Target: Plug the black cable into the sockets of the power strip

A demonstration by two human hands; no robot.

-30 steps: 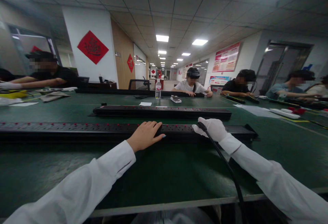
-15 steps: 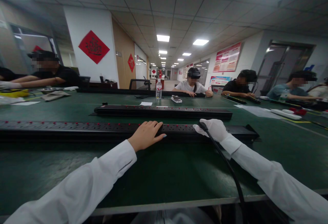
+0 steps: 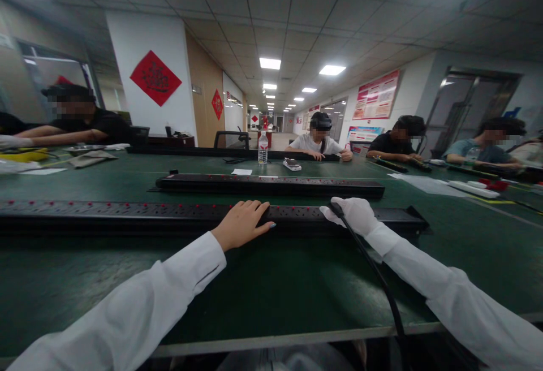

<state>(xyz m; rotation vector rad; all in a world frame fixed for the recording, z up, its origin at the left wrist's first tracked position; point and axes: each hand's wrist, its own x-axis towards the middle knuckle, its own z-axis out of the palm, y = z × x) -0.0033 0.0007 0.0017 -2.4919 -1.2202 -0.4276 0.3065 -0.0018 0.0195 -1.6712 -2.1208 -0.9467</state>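
Observation:
A long black power strip (image 3: 139, 218) with a row of sockets and small red parts lies across the green table before me. My left hand (image 3: 241, 224), bare, rests on its middle with the fingers stretched out and the thumb apart. Farther right, my right hand (image 3: 354, 215) wears a white glove and is closed around the end of a black power cord (image 3: 373, 272), right at the strip's sockets. The cord's plug face is hidden under the gloved fingers. From there the cord runs down over the table's front edge.
A second black power strip (image 3: 271, 186) lies just behind. Beyond it stand a water bottle (image 3: 263, 149) and a phone (image 3: 292, 164) on a white object. White papers (image 3: 428, 184) lie to the right. Several people sit around the table, one (image 3: 319, 140) straight across.
Both of my hands, the strip and the cord have stayed in place. The person at the far left has shifted the head slightly.

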